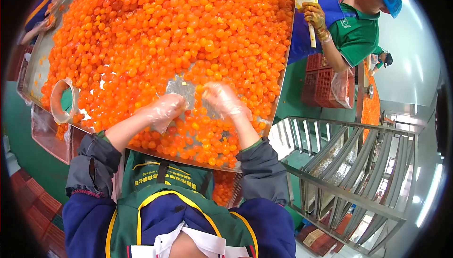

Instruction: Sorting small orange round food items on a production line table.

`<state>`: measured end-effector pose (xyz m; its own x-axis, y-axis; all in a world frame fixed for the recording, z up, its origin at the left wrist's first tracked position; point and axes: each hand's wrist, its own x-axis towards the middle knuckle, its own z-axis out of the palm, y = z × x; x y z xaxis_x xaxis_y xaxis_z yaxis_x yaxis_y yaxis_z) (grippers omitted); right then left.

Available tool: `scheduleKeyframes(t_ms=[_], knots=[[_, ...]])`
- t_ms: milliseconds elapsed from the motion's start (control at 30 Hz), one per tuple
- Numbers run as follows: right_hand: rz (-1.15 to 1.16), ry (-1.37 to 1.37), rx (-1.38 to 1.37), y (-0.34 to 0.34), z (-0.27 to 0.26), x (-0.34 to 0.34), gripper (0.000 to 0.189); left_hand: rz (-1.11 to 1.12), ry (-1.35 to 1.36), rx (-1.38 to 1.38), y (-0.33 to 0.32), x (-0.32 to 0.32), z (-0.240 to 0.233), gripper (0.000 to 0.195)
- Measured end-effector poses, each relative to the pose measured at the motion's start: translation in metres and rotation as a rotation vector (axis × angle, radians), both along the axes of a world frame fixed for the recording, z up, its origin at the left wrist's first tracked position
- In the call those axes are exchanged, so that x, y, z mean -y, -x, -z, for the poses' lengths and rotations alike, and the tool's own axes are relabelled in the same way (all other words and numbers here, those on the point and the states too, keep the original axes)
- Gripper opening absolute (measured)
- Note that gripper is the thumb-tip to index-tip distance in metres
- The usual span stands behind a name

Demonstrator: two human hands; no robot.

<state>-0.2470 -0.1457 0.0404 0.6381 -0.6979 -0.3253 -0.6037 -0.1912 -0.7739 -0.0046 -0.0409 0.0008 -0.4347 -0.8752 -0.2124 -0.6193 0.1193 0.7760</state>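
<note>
A large heap of round orange balls, which look like egg yolks (170, 28), covers a metal-rimmed table before me. My left hand (168, 106), in a clear plastic glove, is curled low over the heap beside a bare metal patch (182, 88). Whether its fingers hold anything is hidden. To the right of that patch, my right hand (222, 97), gloved the same way, is bent over the yolks with its fingertips blurred, so its grip cannot be made out. Loose yolks lie between and below both hands.
A translucent plastic ring-shaped container (64, 85) stands at the table's left edge. Across on the right, a co-worker (339, 20) holds a pale scoop (307, 0). Another person's hands (44, 24) are at upper left. A metal tray rack (354, 187) and red crates (318, 88) stand right.
</note>
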Motion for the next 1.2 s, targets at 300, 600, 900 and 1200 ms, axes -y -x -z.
scheduleKeyframes(t_ms=[300, 600, 900, 1200], knots=[[0.114, 0.422, -0.354, -0.022, -0.030, 0.008, 0.026, -0.451, 0.094, -0.412, 0.014, 0.090, -0.041, 0.023], [0.169, 0.364, -0.348, -0.003, 0.005, 0.005, 0.019, -0.360, -0.094, -0.151, 0.006, 0.060, -0.027, 0.031], [0.084, 0.650, -0.084, -0.054, 0.043, 0.028, 0.019, -0.957, -0.697, -1.529, -0.039, 0.024, -0.024, 0.026], [-0.025, 0.307, -0.374, -0.074, -0.007, -0.002, 0.021, -0.829, -0.336, -0.765, -0.002, -0.008, -0.040, 0.019]])
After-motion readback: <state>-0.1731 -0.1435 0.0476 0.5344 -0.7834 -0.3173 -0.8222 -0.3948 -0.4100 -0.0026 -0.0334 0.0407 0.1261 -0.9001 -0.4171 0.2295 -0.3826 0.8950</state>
